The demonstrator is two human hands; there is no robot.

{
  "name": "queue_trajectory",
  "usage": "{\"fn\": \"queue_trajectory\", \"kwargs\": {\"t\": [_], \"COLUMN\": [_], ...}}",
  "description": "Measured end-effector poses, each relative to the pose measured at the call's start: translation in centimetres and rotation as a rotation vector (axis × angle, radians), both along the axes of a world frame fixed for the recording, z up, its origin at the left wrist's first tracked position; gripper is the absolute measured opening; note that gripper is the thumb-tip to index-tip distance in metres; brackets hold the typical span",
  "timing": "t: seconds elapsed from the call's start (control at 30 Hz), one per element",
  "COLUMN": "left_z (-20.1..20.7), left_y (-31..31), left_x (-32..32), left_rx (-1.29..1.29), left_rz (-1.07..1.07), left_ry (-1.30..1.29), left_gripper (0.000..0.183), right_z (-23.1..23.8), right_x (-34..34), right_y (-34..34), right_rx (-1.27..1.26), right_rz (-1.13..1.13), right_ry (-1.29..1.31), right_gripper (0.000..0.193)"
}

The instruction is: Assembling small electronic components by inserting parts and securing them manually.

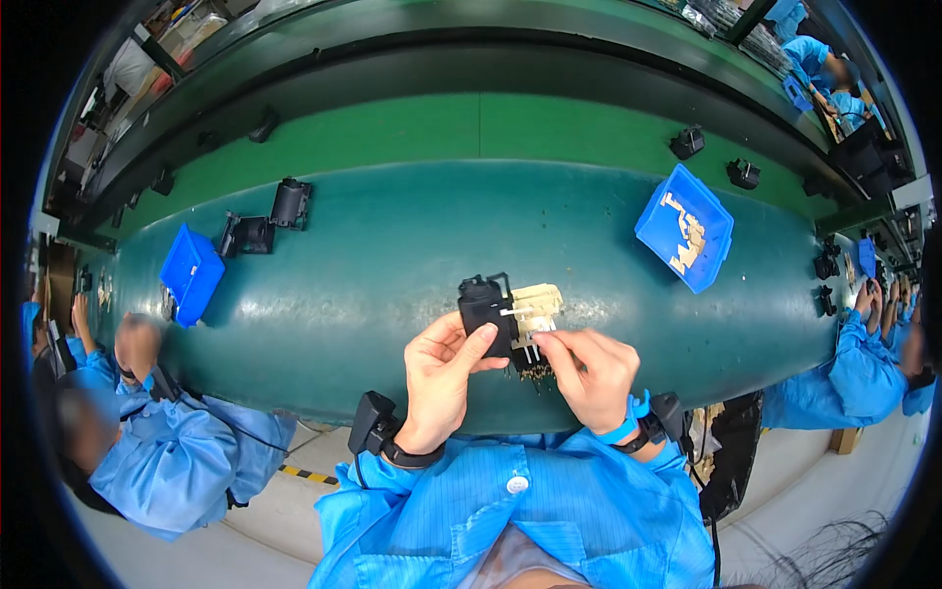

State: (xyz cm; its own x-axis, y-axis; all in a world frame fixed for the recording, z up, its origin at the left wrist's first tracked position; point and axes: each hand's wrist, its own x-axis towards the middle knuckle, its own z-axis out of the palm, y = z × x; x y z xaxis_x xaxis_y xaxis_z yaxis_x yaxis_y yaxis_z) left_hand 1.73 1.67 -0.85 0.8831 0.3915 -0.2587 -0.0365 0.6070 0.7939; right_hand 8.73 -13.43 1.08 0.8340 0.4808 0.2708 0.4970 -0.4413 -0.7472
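My left hand (444,365) grips a black plastic housing (484,309), thumb across its front and fingers behind. Pinched in my right hand (591,371) is a small white plastic part (527,343) with thin prongs, held against the housing's right side. Just beyond, a pile of cream-coloured small parts (538,297) lies on the green table. Beneath the hands, tiny dark and brass-coloured pieces (536,373), too small to name, are grouped on the surface. My right fingertips partly hide the white part.
A blue bin (721,231) with cream parts stands at the right, another blue bin (199,278) at the left. Black housings (291,203) lie near the left bin; more (688,142) sit on the far green strip. Co-workers in blue (186,461) sit on both sides.
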Motion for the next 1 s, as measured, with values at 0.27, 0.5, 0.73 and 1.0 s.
{"fn": "queue_trajectory", "kwargs": {"t": [0.27,0.5,0.73,1.0], "left_z": [0.7,0.4,-0.1,0.4], "left_y": [-0.8,0.1,-0.6,-1.7], "left_x": [-0.2,-0.7,-0.7,-0.9], "left_rx": [0.017,-0.085,-0.009,0.428], "left_rz": [-0.116,-0.143,-0.093,0.036], "left_ry": [0.033,0.038,0.020,-0.024], "left_gripper": [0.025,0.027,0.023,0.017], "right_z": [-0.1,-0.8,0.3,0.0], "right_x": [1.7,0.9,1.1,1.5], "right_y": [1.4,-0.3,0.2,1.0], "right_rx": [-0.052,-0.131,-0.032,-0.016], "right_rz": [0.088,0.171,0.141,0.150], "right_ry": [-0.634,-0.876,-0.522,-0.480], "right_gripper": [0.026,0.023,0.021,0.020]}}
